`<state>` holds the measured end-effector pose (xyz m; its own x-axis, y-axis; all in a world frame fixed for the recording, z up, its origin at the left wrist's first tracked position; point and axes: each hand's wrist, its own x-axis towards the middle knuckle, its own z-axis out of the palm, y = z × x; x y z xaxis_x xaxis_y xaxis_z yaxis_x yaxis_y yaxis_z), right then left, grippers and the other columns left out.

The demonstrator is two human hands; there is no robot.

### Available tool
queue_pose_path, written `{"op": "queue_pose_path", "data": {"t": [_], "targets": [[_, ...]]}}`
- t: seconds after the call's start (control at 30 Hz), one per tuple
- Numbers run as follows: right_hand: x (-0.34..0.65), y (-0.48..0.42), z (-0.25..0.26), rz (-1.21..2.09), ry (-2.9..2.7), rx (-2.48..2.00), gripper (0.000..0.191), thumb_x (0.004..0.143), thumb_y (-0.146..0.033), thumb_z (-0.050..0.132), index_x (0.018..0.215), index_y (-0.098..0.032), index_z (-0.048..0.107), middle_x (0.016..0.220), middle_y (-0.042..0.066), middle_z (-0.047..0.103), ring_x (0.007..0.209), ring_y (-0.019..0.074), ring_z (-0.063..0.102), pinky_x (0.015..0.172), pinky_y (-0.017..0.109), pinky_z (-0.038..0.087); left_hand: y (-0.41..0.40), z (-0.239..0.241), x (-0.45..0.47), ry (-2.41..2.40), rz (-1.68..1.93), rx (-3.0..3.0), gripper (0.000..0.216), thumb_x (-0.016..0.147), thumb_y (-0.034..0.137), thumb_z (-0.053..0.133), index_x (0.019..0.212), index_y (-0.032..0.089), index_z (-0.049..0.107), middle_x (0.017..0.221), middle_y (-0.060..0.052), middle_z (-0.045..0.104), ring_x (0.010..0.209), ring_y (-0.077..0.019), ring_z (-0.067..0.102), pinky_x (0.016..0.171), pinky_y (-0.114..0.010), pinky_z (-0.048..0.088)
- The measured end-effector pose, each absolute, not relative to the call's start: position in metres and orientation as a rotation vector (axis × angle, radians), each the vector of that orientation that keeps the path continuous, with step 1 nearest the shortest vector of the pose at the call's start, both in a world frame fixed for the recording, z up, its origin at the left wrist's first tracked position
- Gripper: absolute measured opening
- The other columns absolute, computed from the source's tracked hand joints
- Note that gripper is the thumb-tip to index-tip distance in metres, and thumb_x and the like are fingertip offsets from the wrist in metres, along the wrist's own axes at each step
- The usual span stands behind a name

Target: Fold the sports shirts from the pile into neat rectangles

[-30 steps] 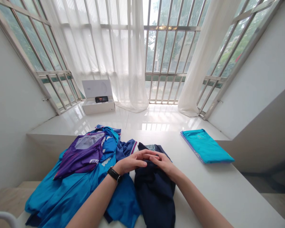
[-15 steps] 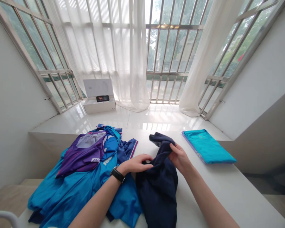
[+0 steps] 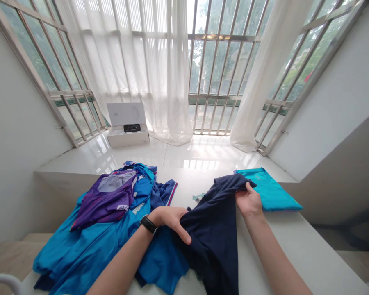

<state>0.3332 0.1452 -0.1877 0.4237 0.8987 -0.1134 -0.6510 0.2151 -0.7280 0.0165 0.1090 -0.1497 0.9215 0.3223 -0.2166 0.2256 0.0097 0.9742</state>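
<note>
A dark navy garment (image 3: 217, 221) stretches between my two hands over the white table; its cut cannot be made out. My right hand (image 3: 249, 198) grips its upper right edge, beside a folded turquoise shirt (image 3: 272, 190). At the garment's left side is my left hand (image 3: 174, 221), thumb on top and the other fingers partly hidden by the cloth; a black watch sits on that wrist. A small pale green tag or strip (image 3: 198, 197) shows at the garment's left edge. Left of it lies a pile of blue shirts (image 3: 89, 246) with a purple shirt (image 3: 110, 200) on top.
An opened white box (image 3: 127, 137) with a black device (image 3: 132, 128) in it stands on the glossy window ledge (image 3: 172, 153). Behind are white curtains (image 3: 135, 73) and barred windows. A white curved rail (image 3: 6, 279) shows at lower left.
My right hand has moved right, pulling the bunched navy garment out wide, and its edge now overlaps the turquoise shirt. My left hand has shifted slightly left and down.
</note>
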Motion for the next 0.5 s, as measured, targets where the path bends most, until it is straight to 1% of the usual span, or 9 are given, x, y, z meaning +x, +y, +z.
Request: {"op": "queue_pose_path", "data": {"t": [0.07, 0.17, 0.23, 0.3, 0.4, 0.5], "targets": [[0.343, 0.146, -0.189, 1.08, -0.389, -0.784, 0.014, 0.083, -0.031, 0.061, 0.087, -0.028, 0.074, 0.1, 0.002, 0.078, 0.109, 0.0224, 0.068, 0.104, 0.043, 0.051, 0.11, -0.152, 0.015, 0.446, 0.038, 1.617, 0.047, 0.058, 0.041, 0.091, 0.099, 0.022, 0.077, 0.101, -0.001, 0.076, 0.091, -0.0293, 0.07, 0.083, -0.037, 0.058], [0.361, 0.146, -0.188, 1.011, -0.437, -0.743, 0.016, 0.085, -0.031, 0.059, 0.09, -0.029, 0.075, 0.109, 0.002, 0.077, 0.113, 0.0246, 0.067, 0.105, 0.047, 0.05, 0.109, -0.155, 0.016, 0.6, 0.206, 1.63, 0.04, 0.061, 0.042, 0.089, 0.092, 0.02, 0.077, 0.092, -0.001, 0.076, 0.085, -0.0263, 0.07, 0.076, -0.032, 0.057], [0.372, 0.145, -0.186, 0.972, -0.424, -0.716, 0.019, 0.088, -0.03, 0.056, 0.092, -0.029, 0.075, 0.111, 0.001, 0.076, 0.113, 0.0243, 0.067, 0.105, 0.048, 0.05, 0.11, -0.158, 0.019, 0.678, 0.432, 1.572, 0.038, 0.067, 0.042, 0.085, 0.095, 0.018, 0.075, 0.09, -0.003, 0.075, 0.083, -0.0239, 0.069, 0.074, -0.03, 0.055], [0.38, 0.144, -0.182, 0.955, -0.358, -0.693, 0.024, 0.091, -0.027, 0.051, 0.094, -0.028, 0.074, 0.109, 0.001, 0.077, 0.109, 0.023, 0.069, 0.102, 0.048, 0.052, 0.115, -0.162, 0.022, 0.737, 0.706, 1.522, 0.034, 0.072, 0.038, 0.081, 0.097, 0.016, 0.073, 0.089, -0.003, 0.073, 0.081, -0.021, 0.067, 0.073, -0.028, 0.053], [0.379, 0.142, -0.176, 0.983, -0.221, -0.663, 0.033, 0.095, -0.021, 0.041, 0.094, -0.026, 0.073, 0.099, 0.0, 0.079, 0.097, 0.0207, 0.072, 0.095, 0.048, 0.055, 0.126, -0.17, 0.024, 0.992, 1.152, 1.561, 0.022, 0.073, 0.029, 0.075, 0.089, 0.016, 0.068, 0.08, -0.001, 0.067, 0.077, -0.0176, 0.062, 0.073, -0.027, 0.049], [0.363, 0.14, -0.169, 1.062, -0.19, -0.607, 0.034, 0.096, -0.02, 0.04, 0.095, -0.024, 0.073, 0.096, 0.001, 0.079, 0.093, 0.0188, 0.073, 0.09, 0.043, 0.057, 0.135, -0.177, 0.017, 1.277, 1.486, 1.568, 0.015, 0.073, 0.024, 0.069, 0.086, 0.017, 0.065, 0.08, -0.001, 0.064, 0.082, -0.0184, 0.06, 0.079, -0.029, 0.047]]}}
